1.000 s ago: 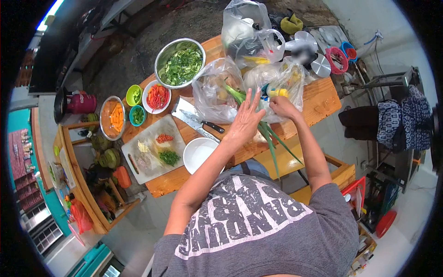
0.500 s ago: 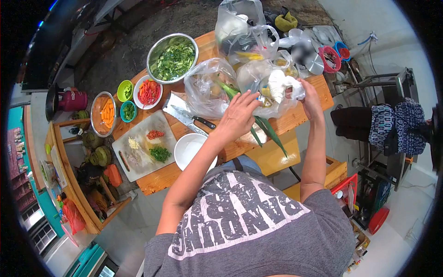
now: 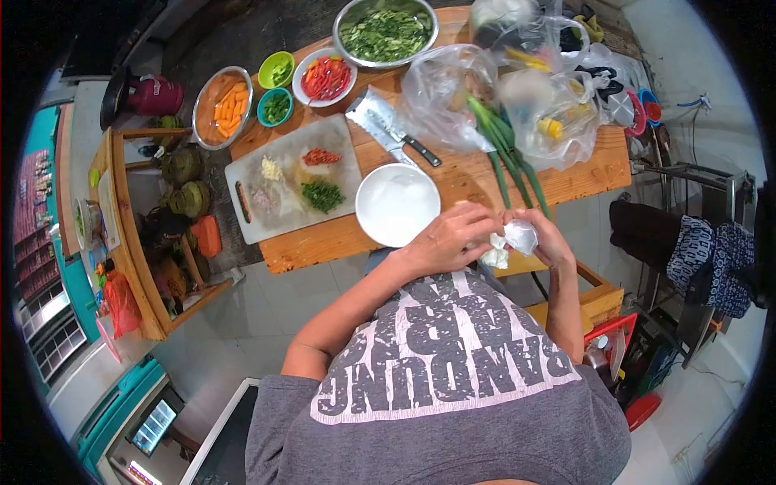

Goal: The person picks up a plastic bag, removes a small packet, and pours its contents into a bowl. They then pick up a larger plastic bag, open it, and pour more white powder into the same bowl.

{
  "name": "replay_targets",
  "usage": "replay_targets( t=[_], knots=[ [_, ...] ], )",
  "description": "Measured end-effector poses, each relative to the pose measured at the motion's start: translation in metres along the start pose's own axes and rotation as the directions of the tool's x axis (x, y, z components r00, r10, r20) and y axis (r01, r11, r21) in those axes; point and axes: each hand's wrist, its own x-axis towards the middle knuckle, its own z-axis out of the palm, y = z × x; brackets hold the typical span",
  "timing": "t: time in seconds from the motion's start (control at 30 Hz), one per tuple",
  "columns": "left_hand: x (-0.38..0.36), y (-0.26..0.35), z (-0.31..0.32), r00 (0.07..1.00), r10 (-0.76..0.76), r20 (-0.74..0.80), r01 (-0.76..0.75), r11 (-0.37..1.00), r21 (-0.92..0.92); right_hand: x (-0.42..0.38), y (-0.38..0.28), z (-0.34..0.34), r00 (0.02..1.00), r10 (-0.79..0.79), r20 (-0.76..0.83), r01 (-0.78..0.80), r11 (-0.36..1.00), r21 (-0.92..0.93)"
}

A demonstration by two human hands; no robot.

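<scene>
Close in front of my shirt, my left hand point(image 3: 454, 234) and my right hand point(image 3: 551, 241) both grip a small crumpled white plastic bag point(image 3: 521, 237). Its contents are hidden. Left of my hands, near the table's front edge, stands a white bowl point(image 3: 398, 205) that looks bare inside. Long green scallions point(image 3: 503, 149) stick out of a clear plastic bag point(image 3: 444, 97), their leaves hanging toward my right hand. A black-handled knife point(image 3: 420, 151) and a cleaver point(image 3: 373, 115) lie behind the bowl.
On the wooden table point(image 3: 303, 249), a cutting board point(image 3: 283, 214) holds chopped piles. Around it stand bowls of carrots point(image 3: 232, 111), red chili strips point(image 3: 326, 78) and cut greens point(image 3: 384, 36). More plastic bags point(image 3: 550, 121) crowd the right. Another person point(image 3: 695, 255) stands at far right.
Both hands have drawn the white bag back from the clear bags toward my body, and my left hand now grips it too. The scallions lie more exposed. The view has shifted.
</scene>
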Motion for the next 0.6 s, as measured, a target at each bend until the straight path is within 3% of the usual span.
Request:
replay_targets(
  t=[0.03,0.17,0.3,0.4,0.43,0.47,0.53,0.6],
  knots=[
    [-0.012,0.003,-0.003,0.996,-0.056,0.064,0.058,0.998,-0.023,0.001,0.009,0.013,0.991,0.068,-0.119,-0.065,0.997,0.030],
    [-0.055,-0.007,-0.007,0.998,-0.029,0.047,0.033,0.996,-0.083,0.007,0.043,0.051,0.971,0.115,-0.210,-0.110,0.993,0.035],
    [-0.090,-0.005,-0.014,0.987,-0.058,0.153,0.068,0.995,-0.066,0.008,0.069,0.081,0.995,0.030,-0.097,-0.044,0.989,-0.143],
    [-0.125,-0.018,-0.013,0.965,-0.148,0.217,0.183,0.972,-0.148,0.011,0.095,0.096,0.960,-0.075,-0.268,-0.005,0.958,-0.288],
    [-0.138,-0.022,-0.014,0.974,-0.158,0.162,0.186,0.967,-0.175,0.014,0.104,0.111,0.883,-0.235,-0.405,0.106,0.943,-0.317],
    [-0.151,-0.026,-0.018,0.952,-0.259,0.162,0.285,0.944,-0.165,0.017,0.109,0.124,0.834,-0.417,-0.361,0.171,0.818,-0.550],
    [-0.176,-0.029,-0.030,0.875,-0.459,0.152,0.480,0.865,-0.146,0.022,0.116,0.146,0.705,-0.695,-0.138,0.223,0.402,-0.888],
    [-0.202,-0.044,-0.033,0.850,-0.526,0.033,0.519,0.826,-0.221,0.028,0.125,0.162,0.843,-0.535,-0.054,0.295,0.544,-0.785]
  ],
)
